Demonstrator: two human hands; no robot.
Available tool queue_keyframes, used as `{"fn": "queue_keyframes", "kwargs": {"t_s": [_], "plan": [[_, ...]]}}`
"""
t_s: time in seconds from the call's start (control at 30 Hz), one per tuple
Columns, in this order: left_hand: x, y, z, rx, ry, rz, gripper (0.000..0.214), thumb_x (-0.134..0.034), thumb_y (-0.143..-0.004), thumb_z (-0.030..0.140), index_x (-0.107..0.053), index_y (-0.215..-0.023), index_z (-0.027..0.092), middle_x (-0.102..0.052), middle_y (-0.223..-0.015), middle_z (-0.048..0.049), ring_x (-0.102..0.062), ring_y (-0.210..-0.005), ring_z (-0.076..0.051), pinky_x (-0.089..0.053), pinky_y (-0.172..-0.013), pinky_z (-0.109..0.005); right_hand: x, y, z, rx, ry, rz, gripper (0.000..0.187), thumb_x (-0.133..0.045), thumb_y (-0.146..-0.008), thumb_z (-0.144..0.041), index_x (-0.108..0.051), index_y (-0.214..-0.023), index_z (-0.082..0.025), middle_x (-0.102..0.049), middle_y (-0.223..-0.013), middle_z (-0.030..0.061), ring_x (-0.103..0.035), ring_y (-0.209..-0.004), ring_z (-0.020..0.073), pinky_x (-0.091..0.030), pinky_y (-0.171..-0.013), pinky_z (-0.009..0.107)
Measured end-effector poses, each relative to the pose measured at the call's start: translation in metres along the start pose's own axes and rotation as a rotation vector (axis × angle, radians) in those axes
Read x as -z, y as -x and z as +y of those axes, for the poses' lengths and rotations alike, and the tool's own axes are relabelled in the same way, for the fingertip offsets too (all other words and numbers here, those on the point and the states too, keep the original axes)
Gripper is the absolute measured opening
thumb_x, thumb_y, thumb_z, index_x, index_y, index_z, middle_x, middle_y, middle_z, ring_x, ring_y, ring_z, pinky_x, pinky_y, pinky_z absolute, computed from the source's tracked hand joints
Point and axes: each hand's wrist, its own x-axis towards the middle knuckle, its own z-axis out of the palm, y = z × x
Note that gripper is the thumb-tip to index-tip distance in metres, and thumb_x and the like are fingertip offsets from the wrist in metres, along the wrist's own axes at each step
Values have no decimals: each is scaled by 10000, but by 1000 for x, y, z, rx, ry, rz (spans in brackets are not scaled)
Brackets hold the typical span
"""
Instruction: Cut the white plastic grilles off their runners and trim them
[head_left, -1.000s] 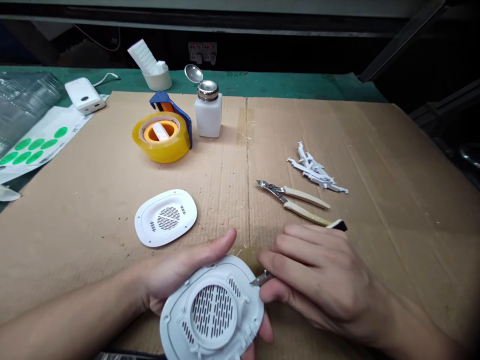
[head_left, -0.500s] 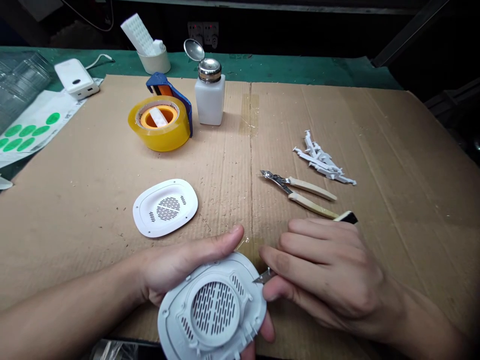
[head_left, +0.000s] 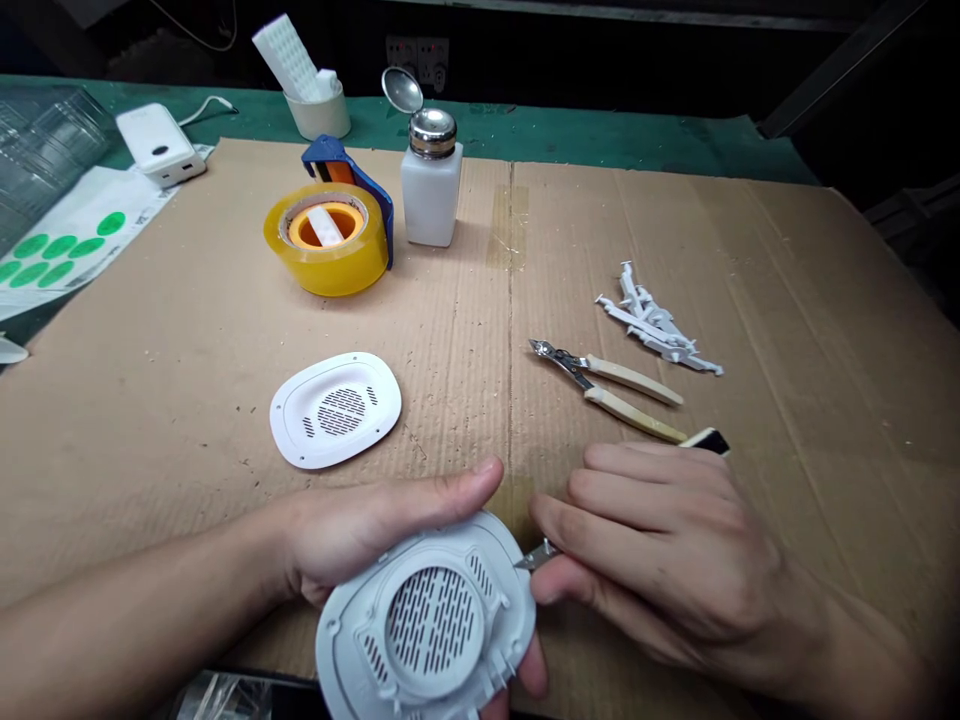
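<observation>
My left hand (head_left: pixel 390 525) is closed round a white oval plastic cover (head_left: pixel 352 630) with a round slotted grille, its ribbed inner side facing up. The thumb lies along the upper edge and fingertips show beneath the right edge. In my right hand (head_left: pixel 660 560) is a utility knife (head_left: pixel 538 556), its handle mostly hidden by the fingers. The blade tip touches the cover's right rim, or nearly so. A second white oval cover (head_left: pixel 335 411) lies on the cardboard, smooth face up. Diagonal cutters (head_left: pixel 630 385) with cream handles rest just beyond my right hand.
Cut-off white plastic sprues (head_left: pixel 660 325) lie at the right. Further back stand a yellow tape roll (head_left: pixel 330 265) on a blue dispenser and a white pump bottle (head_left: pixel 432 195) with its lid up. Green stickers (head_left: pixel 60 246) and a white device (head_left: pixel 159 145) are at the left.
The view has shifted slightly, so the things on the table sit a little further right. Both hands keep their hold, and the blade stays at the cover's right rim.
</observation>
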Motion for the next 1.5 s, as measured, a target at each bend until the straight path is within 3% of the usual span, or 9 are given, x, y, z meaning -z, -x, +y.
{"fn": "queue_keyframes", "kwargs": {"t_s": [0.1,0.33,0.43,0.53,0.63,0.9,1.1,1.3,1.5], "plan": [[-1,1,1,-56,-12,-99,938,-58,-964,667,-768,-910,57,-762,-817,-132,-743,-841,-310,-581,-608,-400,2,-2,0,4,0,-21,353,-542,-993,-369,-656,-755,-134,-484,-611,-7,-348,-567,146,-208,-529,344],[-14,-1,12,186,-118,174,983,38,-958,637,-734,-875,35,-660,-554,-77,-739,-729,-272,-551,-559,-363,-2,-2,-1,-12,-42,-24,335,-553,-988,-361,-656,-760,-138,-469,-611,-16,-334,-570,144,-200,-532,342],[-5,-3,5,57,-105,35,925,-58,-951,684,-734,-801,70,-652,-560,-72,-737,-769,-253,-568,-640,-340,-6,1,0,-26,-63,0,325,-545,-994,-366,-638,-768,-150,-458,-616,-24,-315,-578,143,-181,-543,343],[8,-5,-6,-136,-3,-148,814,-278,-887,755,-732,-784,88,-721,-718,-106,-729,-821,-269,-589,-705,-374,-8,1,1,-23,-83,-11,331,-533,-1002,-358,-619,-755,-155,-455,-620,-29,-310,-582,141,-173,-546,342],[16,-7,-13,-161,31,-161,781,-373,-849,760,-724,-756,70,-731,-819,-134,-715,-863,-276,-592,-721,-381,-9,-1,0,-27,-101,-18,349,-517,-1010,-354,-604,-735,-157,-457,-624,-30,-305,-582,139,-171,-548,342],[16,-8,-14,-132,-9,-183,777,-312,-890,719,-709,-786,60,-708,-871,-139,-696,-873,-268,-576,-696,-355,-7,-5,-1,-11,-94,-24,361,-526,-1007,-320,-608,-702,-146,-467,-614,-25,-321,-576,134,-194,-540,336],[17,-8,-13,-155,13,-157,714,-389,-876,713,-658,-1071,82,-721,-847,-99,-705,-841,-257,-573,-693,-354,-5,-8,-2,6,-86,-53,367,-523,-1008,-291,-617,-688,-137,-466,-602,-25,-328,-563,129,-214,-535,327],[18,-12,-17,-210,23,-191,772,-321,-891,733,-698,-910,59,-717,-875,-142,-707,-846,-272,-577,-676,-354,-6,-6,-2,4,-91,-32,374,-527,-1006,-327,-645,-713,-126,-469,-605,-22,-332,-566,130,-223,-532,330],[17,-10,-17,-220,44,-248,841,-128,-971,637,-718,-978,38,-713,-929,-136,-706,-935,-287,-582,-707,-384,-2,-5,-2,-46,-115,79,425,-552,-971,-480,-672,-854,-89,-448,-619,-12,-375,-571,133,-246,-523,314]]}}
